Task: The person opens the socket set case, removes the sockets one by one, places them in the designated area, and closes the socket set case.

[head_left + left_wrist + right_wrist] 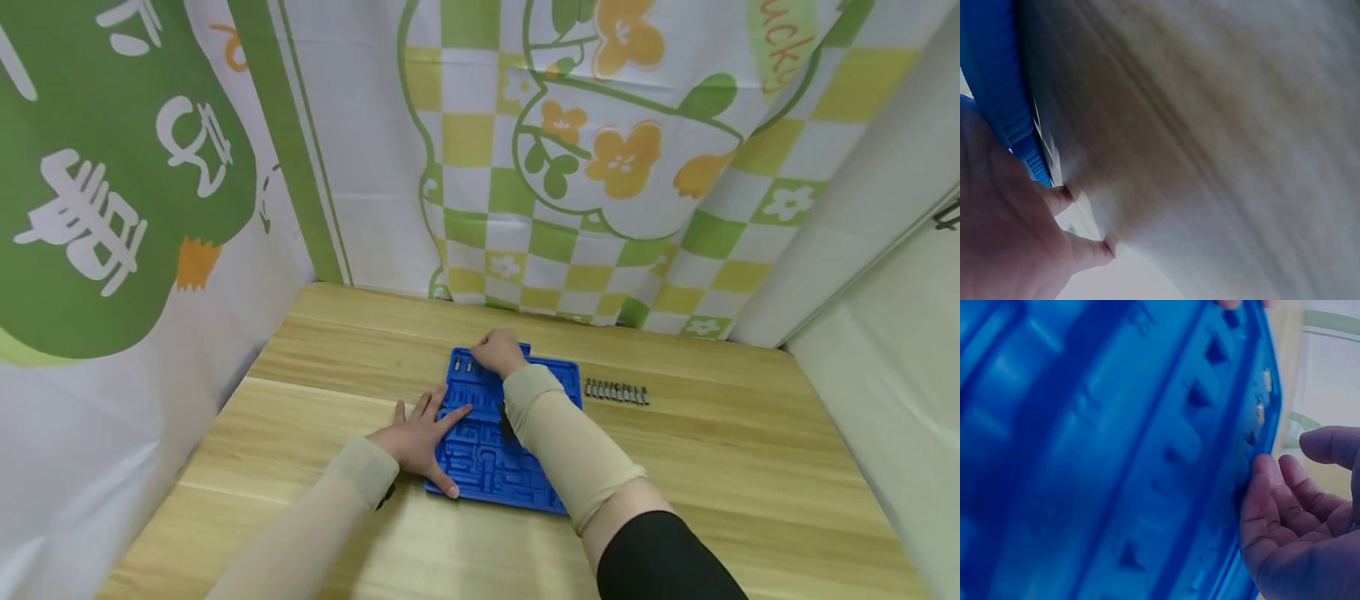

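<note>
A blue plastic tool case lies unfolded on the table, with moulded recesses. Two small metal bits sit in slots at its upper left. My left hand rests with fingers spread on the case's left edge; its fingertips show in the left wrist view. My right hand is at the far edge, right of those bits. In the right wrist view its bent fingers touch the case rim while the thumb stands apart. Nothing shows between thumb and fingers. The right forearm covers part of the case.
Several metal bits lie in a row on the wooden table, right of the case. A patterned curtain hangs behind the table's far edge. White cloth hangs along the left side.
</note>
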{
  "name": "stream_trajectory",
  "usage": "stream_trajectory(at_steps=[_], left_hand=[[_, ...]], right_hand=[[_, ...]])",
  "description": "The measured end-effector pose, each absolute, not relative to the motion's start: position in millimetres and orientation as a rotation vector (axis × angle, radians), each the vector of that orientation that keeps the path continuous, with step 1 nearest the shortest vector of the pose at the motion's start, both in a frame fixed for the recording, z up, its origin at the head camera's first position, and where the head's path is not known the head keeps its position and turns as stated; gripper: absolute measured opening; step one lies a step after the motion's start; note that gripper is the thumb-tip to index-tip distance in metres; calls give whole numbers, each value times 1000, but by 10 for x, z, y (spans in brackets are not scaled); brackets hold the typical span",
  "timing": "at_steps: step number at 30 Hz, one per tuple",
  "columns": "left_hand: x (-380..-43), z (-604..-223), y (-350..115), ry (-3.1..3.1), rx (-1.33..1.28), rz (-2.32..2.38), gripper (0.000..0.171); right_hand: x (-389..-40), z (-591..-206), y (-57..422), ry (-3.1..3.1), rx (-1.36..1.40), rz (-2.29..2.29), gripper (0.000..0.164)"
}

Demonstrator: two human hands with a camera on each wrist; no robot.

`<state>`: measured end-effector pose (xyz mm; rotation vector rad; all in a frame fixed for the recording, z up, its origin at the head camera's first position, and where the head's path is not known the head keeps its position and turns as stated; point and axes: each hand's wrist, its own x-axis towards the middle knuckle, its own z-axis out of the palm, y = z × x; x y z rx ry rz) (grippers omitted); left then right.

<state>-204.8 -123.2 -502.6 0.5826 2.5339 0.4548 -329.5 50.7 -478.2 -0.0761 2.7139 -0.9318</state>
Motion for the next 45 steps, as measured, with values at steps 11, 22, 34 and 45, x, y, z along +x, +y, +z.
stream_trajectory(at_steps=[11,22,34,45], left_hand=[[-2063,-5023,-1241,2526,581,427,129],[-2065,-5031,-1170,2525,589,455,128],[-2076,-5011,-1210,2516,582,468,129],[-2076,-5048,-1219,2519,558,481,130]], right_hand=[[-3290,-4855,353,2782,-65,-753,37],[-3317,-5004,353,2742,182,-848,21],[-3238,-5034,481,2509,347,-1657,14],[-3231,-4943,927,2331,219,-1761,26]])
